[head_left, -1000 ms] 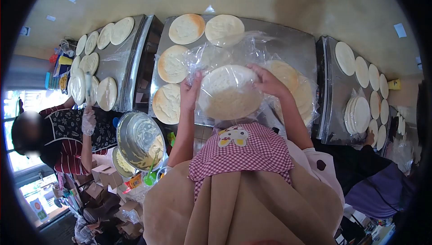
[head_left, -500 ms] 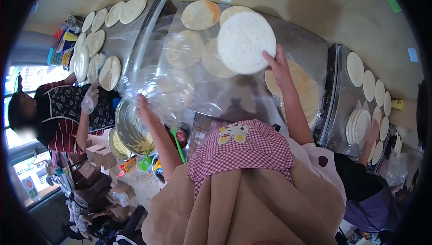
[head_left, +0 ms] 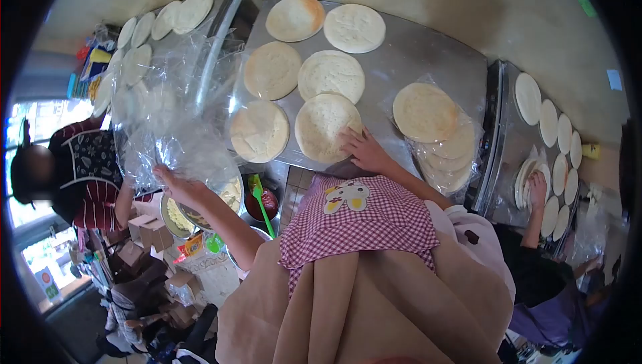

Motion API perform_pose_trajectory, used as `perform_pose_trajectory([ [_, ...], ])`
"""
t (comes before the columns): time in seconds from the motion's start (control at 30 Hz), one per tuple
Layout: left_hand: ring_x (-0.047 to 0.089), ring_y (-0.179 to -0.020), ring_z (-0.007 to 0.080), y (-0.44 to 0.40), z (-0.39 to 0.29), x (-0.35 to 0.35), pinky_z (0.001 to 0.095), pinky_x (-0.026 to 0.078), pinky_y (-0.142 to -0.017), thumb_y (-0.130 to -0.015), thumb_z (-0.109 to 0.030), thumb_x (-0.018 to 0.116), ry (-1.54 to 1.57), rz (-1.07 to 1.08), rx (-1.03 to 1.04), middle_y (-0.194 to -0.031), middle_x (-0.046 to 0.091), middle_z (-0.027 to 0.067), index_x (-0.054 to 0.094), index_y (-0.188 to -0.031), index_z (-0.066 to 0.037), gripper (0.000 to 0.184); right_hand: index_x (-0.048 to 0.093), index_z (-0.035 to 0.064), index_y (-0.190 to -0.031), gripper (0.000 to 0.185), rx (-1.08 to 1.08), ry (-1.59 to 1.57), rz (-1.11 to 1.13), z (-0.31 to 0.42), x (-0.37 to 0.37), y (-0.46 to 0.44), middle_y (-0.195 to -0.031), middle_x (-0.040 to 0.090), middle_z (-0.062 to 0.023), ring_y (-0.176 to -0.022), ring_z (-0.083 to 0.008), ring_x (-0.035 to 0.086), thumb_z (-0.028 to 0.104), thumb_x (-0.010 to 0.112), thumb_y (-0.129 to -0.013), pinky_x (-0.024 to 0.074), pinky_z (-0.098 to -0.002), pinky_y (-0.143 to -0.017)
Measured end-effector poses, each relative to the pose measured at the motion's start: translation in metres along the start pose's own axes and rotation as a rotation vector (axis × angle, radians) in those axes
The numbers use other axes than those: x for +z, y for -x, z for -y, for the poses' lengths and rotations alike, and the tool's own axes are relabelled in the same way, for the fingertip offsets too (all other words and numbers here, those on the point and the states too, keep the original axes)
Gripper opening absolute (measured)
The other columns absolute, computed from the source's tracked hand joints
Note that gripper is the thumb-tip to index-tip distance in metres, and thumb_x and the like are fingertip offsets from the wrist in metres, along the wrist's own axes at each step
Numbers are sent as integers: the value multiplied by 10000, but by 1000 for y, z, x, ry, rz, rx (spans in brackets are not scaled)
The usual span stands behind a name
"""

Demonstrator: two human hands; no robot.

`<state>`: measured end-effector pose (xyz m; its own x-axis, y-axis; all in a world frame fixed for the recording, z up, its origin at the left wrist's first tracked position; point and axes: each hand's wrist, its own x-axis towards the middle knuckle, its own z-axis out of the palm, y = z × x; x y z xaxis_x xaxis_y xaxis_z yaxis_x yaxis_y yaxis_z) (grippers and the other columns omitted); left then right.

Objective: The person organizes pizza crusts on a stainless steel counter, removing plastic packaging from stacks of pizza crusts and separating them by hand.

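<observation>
- round flatbread: ten o'clock from the nearer right hand, touching its edge; whether clamped, cannot tell
- left hand: clamped on clear plastic bag

Pale, round flatbread lies flat at the near edge of the tabletop; clear plastic bag, wrinkled, hangs to the left.

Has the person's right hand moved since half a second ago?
Yes. Against the middle metal table, the right hand has moved leftward and nearer to the wearer, towards the table's near edge.
</observation>
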<state>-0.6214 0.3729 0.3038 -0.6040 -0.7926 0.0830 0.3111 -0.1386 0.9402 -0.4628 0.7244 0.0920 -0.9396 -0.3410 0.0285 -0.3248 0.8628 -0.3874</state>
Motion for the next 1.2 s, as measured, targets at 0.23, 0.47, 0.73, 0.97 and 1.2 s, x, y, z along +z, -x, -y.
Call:
perform_pose_trajectory([
  [0.23,516,-1091,205,23,15,28,322,379,-957,-844,-272,627,-44,169,-36,-1185,540,161,475,-1187,94,523,304,6,-1334,794,1089,285,-746,-91,-79,82,-1388,268,-237,-1328,-394,154,342,675,-717,155,-582,-1036],
  [0.47,545,-1015,201,53,37,68,312,413,-908,-844,-286,631,-28,352,-118,-1115,568,147,535,-1111,63,449,493,-16,-1117,767,1446,175,-495,-140,-76,121,-1259,412,-246,-1277,-415,239,507,715,-600,131,-554,-1060],
  [0.73,545,-933,162,66,34,91,277,420,-842,-847,-311,628,-69,383,-74,-1055,578,133,544,-1067,76,453,453,42,-1043,603,1120,-250,-795,-106,-120,98,-1029,548,-149,-1056,-275,487,214,790,-575,373,-400,-911],
  [0.97,540,-877,139,93,61,95,256,419,-789,-854,-364,606,-154,612,-140,-983,597,83,562,-1054,35,449,444,74,-962,373,425,-829,-1050,-24,-223,39,-1054,559,-120,-1013,-206,529,-43,655,-677,427,-318,-855],
  [1.2,545,-1052,239,135,78,104,361,441,-901,-893,-415,494,121,1047,-1089,-1186,529,140,454,-1228,11,543,484,104,-783,229,-137,-8,-393,27,-260,-7,-1220,531,-31,-1225,-254,405,-22,620,-649,350,-398,-1003],
])
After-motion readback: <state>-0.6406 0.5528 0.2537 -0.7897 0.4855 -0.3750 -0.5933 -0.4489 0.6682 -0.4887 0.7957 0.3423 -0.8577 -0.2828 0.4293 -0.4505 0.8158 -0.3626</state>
